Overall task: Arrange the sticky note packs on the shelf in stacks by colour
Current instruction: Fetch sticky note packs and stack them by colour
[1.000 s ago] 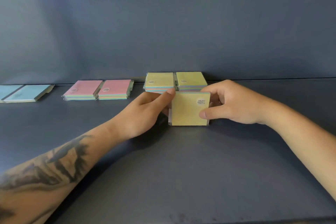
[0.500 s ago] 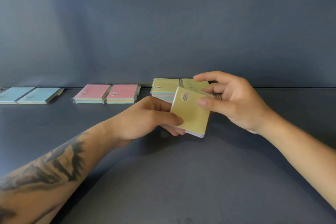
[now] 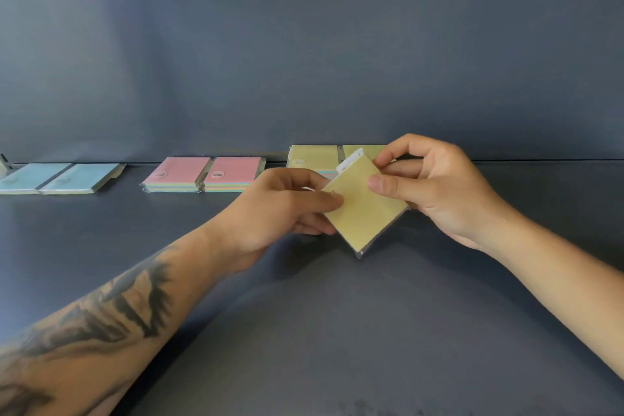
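Both your hands pinch one yellow pack [image 3: 363, 209], tilted corner-down just above the shelf [image 3: 337, 331].

Your left hand [image 3: 280, 209] grips its left edge, thumb on top; your right hand [image 3: 435, 186] holds the upper right corner. Behind it sit the yellow stacks [image 3: 312, 157] (partly hidden), with pink stacks [image 3: 202, 174] and blue packs [image 3: 57, 177] further left.

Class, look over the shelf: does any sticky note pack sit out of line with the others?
Yes. The yellow pack is held above the shelf, turned cornerwise, pinched between the left hand and right hand. The blue, pink and other yellow packs lie flat in rows.
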Motion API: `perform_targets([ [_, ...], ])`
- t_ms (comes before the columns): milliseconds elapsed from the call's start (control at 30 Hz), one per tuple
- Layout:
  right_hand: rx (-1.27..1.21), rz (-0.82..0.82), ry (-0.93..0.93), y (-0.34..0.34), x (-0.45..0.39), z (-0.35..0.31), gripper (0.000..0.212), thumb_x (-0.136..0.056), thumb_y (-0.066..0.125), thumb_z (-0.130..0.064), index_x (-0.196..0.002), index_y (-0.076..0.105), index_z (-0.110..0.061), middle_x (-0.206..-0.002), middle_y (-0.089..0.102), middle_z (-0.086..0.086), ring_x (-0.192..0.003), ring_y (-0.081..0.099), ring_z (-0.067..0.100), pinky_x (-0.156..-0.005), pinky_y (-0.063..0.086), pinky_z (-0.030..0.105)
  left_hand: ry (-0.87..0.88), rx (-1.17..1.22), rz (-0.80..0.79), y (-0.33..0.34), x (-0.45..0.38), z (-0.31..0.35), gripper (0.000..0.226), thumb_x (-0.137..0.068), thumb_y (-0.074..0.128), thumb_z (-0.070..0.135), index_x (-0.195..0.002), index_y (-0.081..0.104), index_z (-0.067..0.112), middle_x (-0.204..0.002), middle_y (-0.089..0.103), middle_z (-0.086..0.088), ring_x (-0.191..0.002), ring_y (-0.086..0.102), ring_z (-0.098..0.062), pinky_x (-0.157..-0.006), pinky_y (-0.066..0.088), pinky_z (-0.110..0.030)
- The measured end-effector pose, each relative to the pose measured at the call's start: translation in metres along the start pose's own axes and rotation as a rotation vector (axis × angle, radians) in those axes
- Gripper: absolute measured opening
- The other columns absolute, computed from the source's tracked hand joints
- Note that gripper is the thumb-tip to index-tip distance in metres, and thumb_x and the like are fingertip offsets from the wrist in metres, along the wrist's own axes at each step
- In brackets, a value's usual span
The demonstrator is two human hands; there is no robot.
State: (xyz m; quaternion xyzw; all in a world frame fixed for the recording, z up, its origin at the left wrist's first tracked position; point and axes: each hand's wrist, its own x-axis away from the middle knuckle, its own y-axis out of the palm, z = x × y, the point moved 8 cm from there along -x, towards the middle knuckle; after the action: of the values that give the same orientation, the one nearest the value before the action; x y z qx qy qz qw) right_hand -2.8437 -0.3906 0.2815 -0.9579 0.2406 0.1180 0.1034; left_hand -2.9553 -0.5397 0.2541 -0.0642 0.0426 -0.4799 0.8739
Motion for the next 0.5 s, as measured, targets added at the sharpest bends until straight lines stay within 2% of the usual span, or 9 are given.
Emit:
perform_targets([
  [33, 0.078, 0.011, -0.027, 0.000, -0.001, 0.000, 0.031, -0.072, 0.085, -0.019, -0.096, 0.067, -0.011, -0.092, 0.078, 0.013, -0.081, 0.071, 0.021, -0.071, 0.057, 0.028, -0.013, -0.015, 0.001, 0.000, 0.001, -0.001, 0.047, -0.076, 0.079, 0.019, -0.111, 0.064, -0.009, -0.102, 0.076, -0.022, -0.089, 0.073, -0.034, -0.101, 0.053, -0.052],
  [100, 0.312, 0.025, -0.094, -0.001, -0.001, -0.001, 0.034, -0.076, 0.090, -0.028, -0.104, 0.071, -0.021, -0.102, 0.076, -0.002, -0.094, 0.071, 0.014, -0.084, 0.059, 0.035, -0.031, -0.025, 0.037, -0.001, 0.001, -0.003, 0.033, -0.083, 0.081, 0.012, -0.106, 0.065, -0.007, -0.101, 0.076, -0.023, -0.093, 0.073, -0.039, -0.102, 0.052, -0.053],
  [167, 0.581, 0.000, -0.159, 0.004, 0.003, -0.006, 0.059, -0.069, 0.089, -0.053, -0.120, 0.067, -0.033, -0.119, 0.063, -0.018, -0.111, 0.062, 0.003, -0.091, 0.054, 0.031, -0.039, -0.014, 0.071, -0.001, 0.002, -0.004, 0.014, -0.091, 0.074, 0.012, -0.100, 0.067, 0.003, -0.100, 0.077, -0.020, -0.096, 0.074, -0.038, -0.100, 0.053, -0.049],
  [200, 0.715, -0.011, -0.190, 0.007, 0.006, -0.010, 0.075, -0.062, 0.083, -0.065, -0.129, 0.062, -0.037, -0.125, 0.053, -0.024, -0.118, 0.055, 0.000, -0.094, 0.049, 0.027, -0.036, -0.003, 0.083, -0.001, 0.002, -0.004, 0.011, -0.093, 0.072, 0.013, -0.099, 0.067, 0.006, -0.099, 0.078, -0.019, -0.093, 0.075, -0.036, -0.098, 0.054, -0.047],
  [267, 0.925, -0.023, -0.213, 0.014, 0.012, -0.015, 0.098, -0.055, 0.076, -0.081, -0.141, 0.051, -0.041, -0.131, 0.040, -0.027, -0.124, 0.044, 0.000, -0.099, 0.042, 0.026, -0.026, 0.015, 0.104, -0.001, 0.002, -0.005, 0.009, -0.094, 0.072, 0.014, -0.097, 0.065, 0.008, -0.096, 0.078, -0.019, -0.089, 0.076, -0.034, -0.095, 0.053, -0.047],
  [367, 1.054, 0.007, -0.221, 0.019, 0.015, -0.018, 0.102, -0.058, 0.078, -0.079, -0.147, 0.046, -0.039, -0.132, 0.041, -0.023, -0.124, 0.043, 0.006, -0.098, 0.043, 0.030, -0.008, 0.037, 0.107, 0.002, 0.004, -0.005, 0.010, -0.094, 0.072, 0.014, -0.092, 0.063, 0.010, -0.094, 0.077, -0.018, -0.088, 0.077, -0.034, -0.089, 0.050, -0.046],
  [433, 1.026, 0.023, -0.249, 0.020, 0.016, -0.021, 0.096, -0.063, 0.082, -0.068, -0.147, 0.046, -0.039, -0.130, 0.047, -0.020, -0.120, 0.049, 0.007, -0.097, 0.045, 0.030, 0.006, 0.032, 0.105, 0.004, 0.004, -0.003, 0.013, -0.093, 0.074, 0.017, -0.094, 0.064, 0.008, -0.099, 0.077, -0.019, -0.091, 0.077, -0.033, -0.086, 0.049, -0.040],
  [500, 0.975, 0.011, -0.274, 0.017, 0.014, -0.025, 0.087, -0.064, 0.084, -0.059, -0.141, 0.049, -0.042, -0.124, 0.053, -0.019, -0.113, 0.055, 0.009, -0.093, 0.048, 0.032, 0.048, -0.019, 0.103, 0.003, 0.004, -0.001, 0.025, -0.092, 0.077, 0.031, -0.100, 0.069, 0.009, -0.107, 0.076, -0.018, -0.100, 0.075, -0.034, -0.089, 0.054, -0.039],
])
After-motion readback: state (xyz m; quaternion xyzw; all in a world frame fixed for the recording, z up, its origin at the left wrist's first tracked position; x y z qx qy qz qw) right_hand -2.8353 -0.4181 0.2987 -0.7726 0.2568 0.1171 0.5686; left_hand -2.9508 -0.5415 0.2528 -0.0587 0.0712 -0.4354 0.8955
